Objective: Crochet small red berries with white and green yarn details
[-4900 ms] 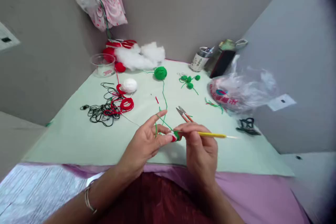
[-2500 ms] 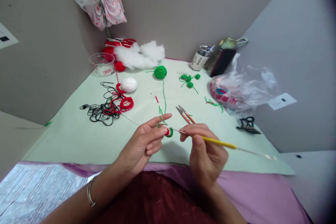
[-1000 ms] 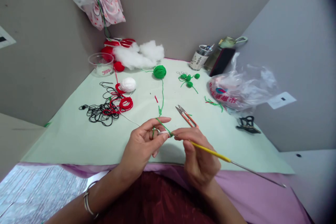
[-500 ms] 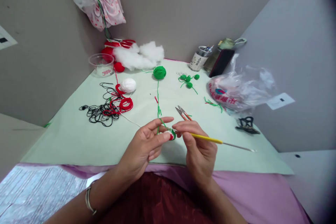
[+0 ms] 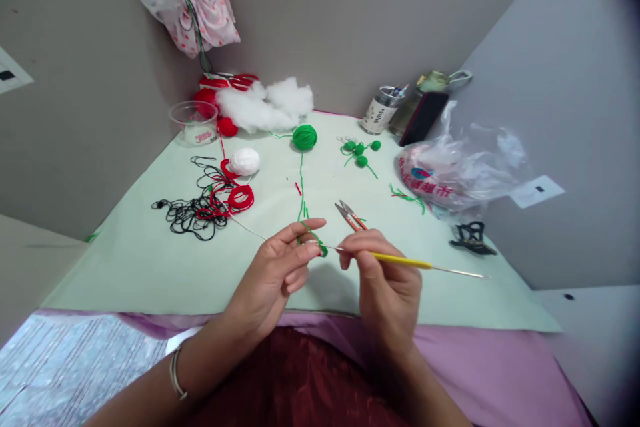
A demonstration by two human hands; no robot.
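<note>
My left hand pinches a small crocheted piece, its green edge showing and the rest mostly covered by thumb and fingers. Green yarn runs from the green ball down over my raised left index finger to the piece. In my right hand is a crochet hook with a yellow handle, held like a pen. Its thin metal tip meets the piece at the green edge. Thread snips lie just beyond my right fingers.
Tangled black cord, red yarn and a white ball lie left. White stuffing and a clear tub stand behind. Small green balls, a plastic bag, a phone and a black claw clip are right.
My right hand and the hook have shifted slightly right, away from my left hand. The crocheted piece has turned, hiding most of its red and white part.
</note>
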